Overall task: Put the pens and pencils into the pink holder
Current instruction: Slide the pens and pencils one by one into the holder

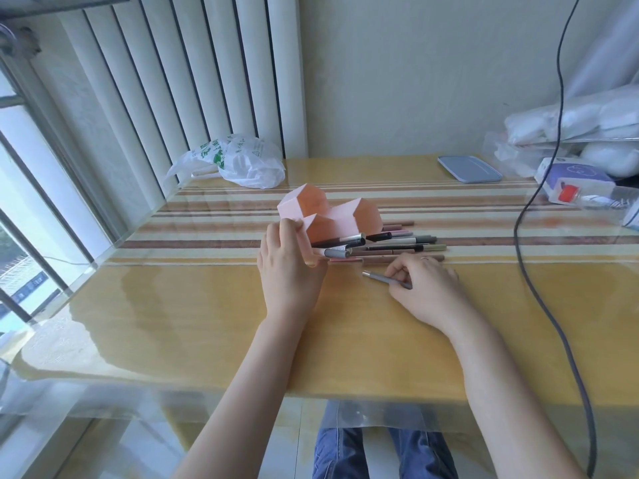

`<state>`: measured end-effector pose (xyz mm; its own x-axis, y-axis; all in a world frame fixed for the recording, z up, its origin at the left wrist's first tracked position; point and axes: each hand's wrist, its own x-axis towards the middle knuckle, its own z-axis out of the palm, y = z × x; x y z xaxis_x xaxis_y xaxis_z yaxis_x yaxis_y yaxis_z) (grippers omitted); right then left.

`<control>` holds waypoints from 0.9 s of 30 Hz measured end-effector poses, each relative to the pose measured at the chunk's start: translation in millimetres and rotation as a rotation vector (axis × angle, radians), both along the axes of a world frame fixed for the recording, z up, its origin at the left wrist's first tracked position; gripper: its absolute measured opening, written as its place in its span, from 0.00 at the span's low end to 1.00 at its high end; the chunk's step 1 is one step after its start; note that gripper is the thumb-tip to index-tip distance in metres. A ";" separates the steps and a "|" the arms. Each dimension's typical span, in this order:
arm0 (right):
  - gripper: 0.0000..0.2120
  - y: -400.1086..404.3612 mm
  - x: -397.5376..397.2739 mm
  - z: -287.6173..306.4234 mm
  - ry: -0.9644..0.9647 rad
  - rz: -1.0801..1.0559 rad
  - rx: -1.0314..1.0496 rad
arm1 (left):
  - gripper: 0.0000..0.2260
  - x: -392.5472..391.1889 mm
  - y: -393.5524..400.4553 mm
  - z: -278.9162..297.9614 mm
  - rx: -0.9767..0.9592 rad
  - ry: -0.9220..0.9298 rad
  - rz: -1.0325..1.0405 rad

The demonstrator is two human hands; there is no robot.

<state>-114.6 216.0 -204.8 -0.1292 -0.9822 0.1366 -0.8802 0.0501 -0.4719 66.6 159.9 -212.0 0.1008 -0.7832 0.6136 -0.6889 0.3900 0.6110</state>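
Both forearms extend forward from the bottom edge of the view over the table (pixel 173 323), bare to the elbow, converging slightly toward the centre. Left hand (pixel 290 267): palm down, fingers curled forward and closed around the near left side of the pink holder (pixel 332 212), thumb against its left face. Right hand (pixel 425 288): palm down, fingers bent and pinched closed on a grey pen (pixel 387 279), which lies nearly flat with its tip pointing left, just above or on the tabletop; contact with the surface cannot be determined.

Holder: three joined hexagonal compartments, tipped so that the openings face toward the right and the camera. Pile of pens and pencils (pixel 390 243): lying on the striped band of the table just right of the holder, mostly parallel, some ends reaching the holder's openings.

Far edge of the table: white plastic bag (pixel 238 160) at left, blue tray (pixel 468 168) at right. Dark cable (pixel 539 271) hangs down the right side.
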 end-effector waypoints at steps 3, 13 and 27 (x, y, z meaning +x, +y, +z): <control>0.05 1.8 -0.1 0.9 -0.037 0.013 -0.090 | 0.23 0.1 0.6 0.3 0.009 0.003 -0.001; 0.16 -4.0 2.7 2.3 -0.433 0.009 -0.474 | 0.24 0.9 -1.8 0.9 0.014 0.058 0.060; 0.05 6.8 8.5 20.9 -1.204 0.105 -0.527 | 0.24 -1.9 2.4 2.4 0.006 -0.068 0.055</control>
<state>-106.1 222.8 -183.9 -0.3652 -0.8597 0.3572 0.1135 -0.4220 -0.8995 64.7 162.3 -209.6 0.1023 -0.7814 0.6156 -0.7494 0.3464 0.5643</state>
